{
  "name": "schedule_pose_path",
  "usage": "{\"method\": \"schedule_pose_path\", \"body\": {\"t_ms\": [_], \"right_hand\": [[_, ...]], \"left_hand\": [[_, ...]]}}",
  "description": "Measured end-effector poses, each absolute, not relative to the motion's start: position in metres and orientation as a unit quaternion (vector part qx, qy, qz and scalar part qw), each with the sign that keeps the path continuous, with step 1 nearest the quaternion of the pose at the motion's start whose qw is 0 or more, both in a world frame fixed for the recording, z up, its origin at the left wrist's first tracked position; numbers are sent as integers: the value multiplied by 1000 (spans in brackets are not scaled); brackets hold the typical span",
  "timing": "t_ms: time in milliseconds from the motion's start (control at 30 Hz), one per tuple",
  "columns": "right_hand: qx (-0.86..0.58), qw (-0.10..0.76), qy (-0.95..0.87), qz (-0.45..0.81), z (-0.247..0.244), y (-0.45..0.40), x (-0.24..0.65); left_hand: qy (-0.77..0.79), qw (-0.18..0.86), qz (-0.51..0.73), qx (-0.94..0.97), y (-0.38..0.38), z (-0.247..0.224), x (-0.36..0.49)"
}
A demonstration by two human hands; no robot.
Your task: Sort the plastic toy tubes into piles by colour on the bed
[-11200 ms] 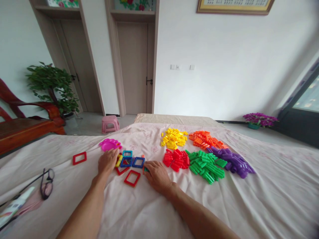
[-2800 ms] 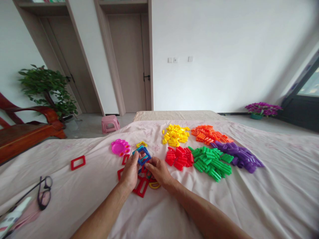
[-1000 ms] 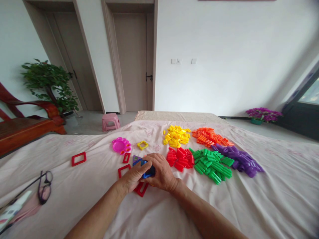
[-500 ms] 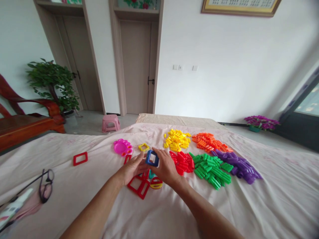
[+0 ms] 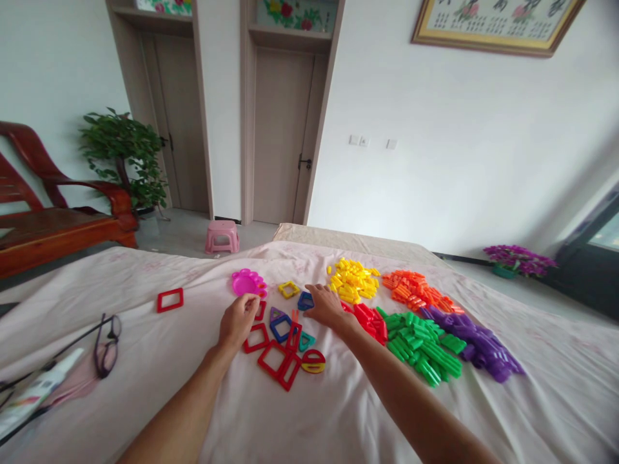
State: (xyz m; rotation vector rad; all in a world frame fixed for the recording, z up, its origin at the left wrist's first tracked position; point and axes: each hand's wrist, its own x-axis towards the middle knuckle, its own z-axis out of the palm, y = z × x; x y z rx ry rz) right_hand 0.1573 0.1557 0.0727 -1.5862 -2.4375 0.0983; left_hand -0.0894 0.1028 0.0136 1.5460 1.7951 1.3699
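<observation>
My right hand (image 5: pixel 326 306) is closed around the edges of a small stack of blue square magnetic tiles (image 5: pixel 305 300), low over the cloth. My left hand (image 5: pixel 236 320) has its fingertips pinched together beside the magenta scalloped piece (image 5: pixel 247 282) and a red tile (image 5: pixel 260 311); what is in the pinch, if anything, is hidden. Between and below my hands lie red square frames (image 5: pixel 273 358), a larger blue square tile (image 5: pixel 280 328), a purple triangle (image 5: pixel 276 314), a teal triangle (image 5: pixel 306 341) and a red-and-yellow round piece (image 5: pixel 313 361). A yellow square tile (image 5: pixel 289 289) lies behind them.
Piles of yellow (image 5: pixel 355 280), orange (image 5: pixel 418 291), red (image 5: pixel 370 323), green (image 5: pixel 425 348) and purple (image 5: pixel 488 345) pieces lie on the right. A red frame (image 5: pixel 170 300), glasses (image 5: pixel 106 348) and a white tube (image 5: pixel 41 393) are on the left of the cloth-covered surface (image 5: pixel 338 425).
My hands have moved apart. The left has drawn away from the blue tiles to the left and closed its fingers; the right has carried them slightly away from me. The camera view has shifted.
</observation>
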Motion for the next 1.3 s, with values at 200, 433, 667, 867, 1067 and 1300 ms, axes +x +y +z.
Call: {"method": "schedule_pose_path", "body": {"t_ms": [200,433,667,867,1067,1300], "right_hand": [[-500,136,-855,24,79,115,123],[-491,46,-870,-21,78,81,94],[-501,55,-864,1,79,77,94],[-525,176,-831,56,70,97,109],[-515,319,-751,265,65,117,112],[-436,354,-719,410,55,116,101]], "left_hand": [[648,149,442,602,99,22,-82],[641,105,433,625,97,21,-83],[633,82,441,631,98,19,-84],[591,145,508,609,96,25,-78],[493,388,583,517,93,37,-61],[403,565,543,472,84,51,-55]]}}
